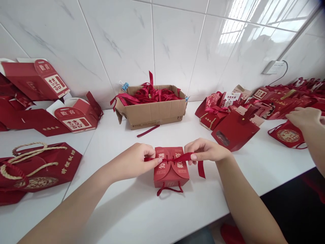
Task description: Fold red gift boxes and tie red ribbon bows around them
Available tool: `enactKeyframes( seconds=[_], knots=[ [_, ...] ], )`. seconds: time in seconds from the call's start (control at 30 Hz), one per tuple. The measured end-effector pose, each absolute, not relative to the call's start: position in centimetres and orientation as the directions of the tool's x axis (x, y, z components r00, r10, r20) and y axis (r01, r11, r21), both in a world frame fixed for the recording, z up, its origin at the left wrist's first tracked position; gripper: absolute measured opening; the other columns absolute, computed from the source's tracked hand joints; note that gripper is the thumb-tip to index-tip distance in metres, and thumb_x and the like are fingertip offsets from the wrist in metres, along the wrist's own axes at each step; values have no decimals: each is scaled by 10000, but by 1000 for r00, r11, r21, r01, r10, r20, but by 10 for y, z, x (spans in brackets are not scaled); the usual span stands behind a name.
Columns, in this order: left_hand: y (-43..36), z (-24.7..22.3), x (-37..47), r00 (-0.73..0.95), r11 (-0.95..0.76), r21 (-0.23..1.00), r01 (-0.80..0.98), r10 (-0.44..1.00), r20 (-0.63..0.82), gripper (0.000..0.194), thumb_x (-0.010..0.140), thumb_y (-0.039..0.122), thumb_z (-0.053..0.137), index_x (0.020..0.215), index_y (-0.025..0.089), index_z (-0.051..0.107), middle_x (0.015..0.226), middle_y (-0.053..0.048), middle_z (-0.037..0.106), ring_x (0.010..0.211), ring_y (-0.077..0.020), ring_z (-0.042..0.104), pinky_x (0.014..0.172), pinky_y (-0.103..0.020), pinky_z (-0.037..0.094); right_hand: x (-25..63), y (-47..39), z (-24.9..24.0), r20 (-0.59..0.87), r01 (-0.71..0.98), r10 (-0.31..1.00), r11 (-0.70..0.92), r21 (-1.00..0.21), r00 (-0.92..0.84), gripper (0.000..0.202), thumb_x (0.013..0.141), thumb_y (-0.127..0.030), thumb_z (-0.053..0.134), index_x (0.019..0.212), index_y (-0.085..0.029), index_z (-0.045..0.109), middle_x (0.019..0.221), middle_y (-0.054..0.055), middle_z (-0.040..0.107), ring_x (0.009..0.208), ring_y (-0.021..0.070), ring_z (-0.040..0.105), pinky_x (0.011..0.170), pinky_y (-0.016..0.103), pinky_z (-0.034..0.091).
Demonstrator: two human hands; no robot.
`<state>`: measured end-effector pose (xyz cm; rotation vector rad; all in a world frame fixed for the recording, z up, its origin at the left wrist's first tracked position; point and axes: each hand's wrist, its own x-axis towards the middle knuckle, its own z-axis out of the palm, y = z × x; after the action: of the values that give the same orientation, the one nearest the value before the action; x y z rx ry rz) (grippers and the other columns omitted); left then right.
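A small red gift box [171, 174] with gold lettering and rounded top flaps sits on the white table in front of me. A red ribbon [181, 158] runs across its top, through slots and crossed at the middle. My left hand [142, 158] pinches the ribbon at the box's left edge, thumb resting over the top. My right hand [204, 150] pinches the other side just past the right edge, and a loose end hangs below the fingers. A twisted red cord handle [169, 189] lies at the box's near side.
A cardboard box [154, 113] of red ribbons stands by the tiled wall, a loose ribbon [148, 131] before it. Red gift boxes [76, 118] crowd the left; more [236, 127] stand at the right. Another person's hand [306, 117] touches a red bag [288, 134] at far right.
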<state>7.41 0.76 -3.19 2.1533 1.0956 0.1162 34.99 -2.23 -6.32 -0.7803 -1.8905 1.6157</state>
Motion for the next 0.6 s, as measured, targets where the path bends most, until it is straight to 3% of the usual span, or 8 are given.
enactKeyframes(
  seconds=[0.13,0.37,0.5,0.6],
  knots=[
    [6,-33,76,615,-376,617,692,754,-230,425,804,487,489,574,182,302,624,10,423,562,-122,329,534,-281,262,345,-22,-66,196,-47,763,213,-976,-616,187,832,-320,652,770,-169,742,935,69,597,812,149,589,767,328,513],
    [4,-35,79,584,-338,621,707,774,-245,458,792,518,486,544,182,299,586,9,372,515,-113,277,492,-283,201,333,-25,-69,273,-150,825,229,-962,-495,249,817,-392,654,696,-188,728,1210,99,625,1001,215,599,859,380,495],
    [2,-36,79,596,-342,624,703,762,-253,477,807,565,451,549,185,321,577,13,361,505,-113,267,483,-282,191,317,-30,-72,240,-199,851,163,-966,-467,198,848,-373,631,870,-221,757,1148,96,679,955,209,638,798,355,503],
    [-1,-35,80,582,-357,595,720,778,-237,482,819,572,436,549,185,338,584,7,399,506,-115,284,479,-290,186,305,-33,-74,225,-219,891,146,-965,-395,179,843,-359,643,887,-235,764,999,76,723,854,188,651,719,329,512]
  ],
)
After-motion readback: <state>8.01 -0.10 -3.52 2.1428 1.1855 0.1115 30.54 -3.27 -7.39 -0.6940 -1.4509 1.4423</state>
